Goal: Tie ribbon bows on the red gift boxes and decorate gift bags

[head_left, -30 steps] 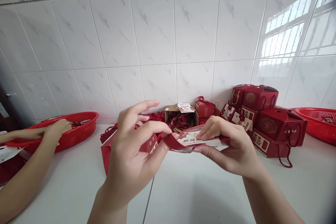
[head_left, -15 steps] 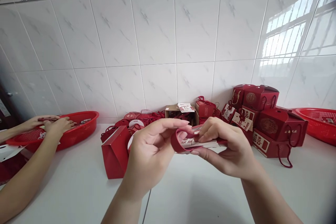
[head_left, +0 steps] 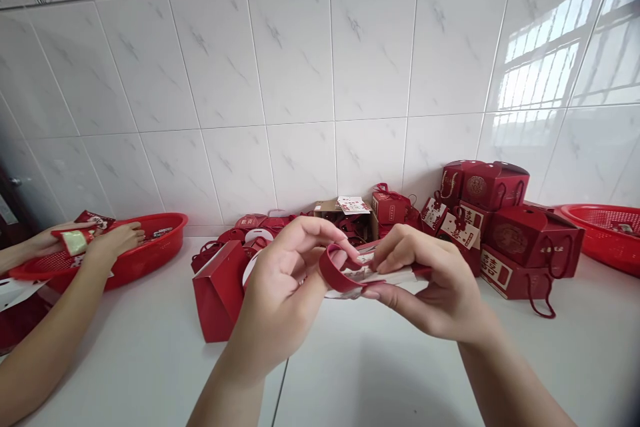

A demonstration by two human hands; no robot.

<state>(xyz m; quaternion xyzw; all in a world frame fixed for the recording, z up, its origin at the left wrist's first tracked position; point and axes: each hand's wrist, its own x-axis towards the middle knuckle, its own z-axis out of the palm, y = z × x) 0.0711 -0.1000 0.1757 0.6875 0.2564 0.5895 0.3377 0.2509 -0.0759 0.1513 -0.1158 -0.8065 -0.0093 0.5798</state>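
Note:
A wide red ribbon (head_left: 332, 275) curls into a loop in front of me, above the white table. My left hand (head_left: 284, 293) is closed around the ribbon's left side, its index fingertip reaching over to the loop's inner edge. Between thumb and bent fingers, my right hand (head_left: 434, 281) pinches the ribbon's end together with a flat pale-and-red printed piece (head_left: 400, 276), perhaps a folded card or flattened box; the fingers cover much of it. Standing left of my left hand is a red folded box (head_left: 218, 297).
Stacked red gift boxes (head_left: 530, 240) with cord handles stand at right, beside a red plastic basket (head_left: 600, 250). More red boxes and a cardboard carton (head_left: 326, 207) line the tiled wall. At left, another person's hands (head_left: 113, 243) handle red packets over a red basket (head_left: 170, 247).
My left hand's index finger has bent down onto the ribbon loop, which shifted slightly left. The other person has lifted a red and pale-green packet into view above the left basket.

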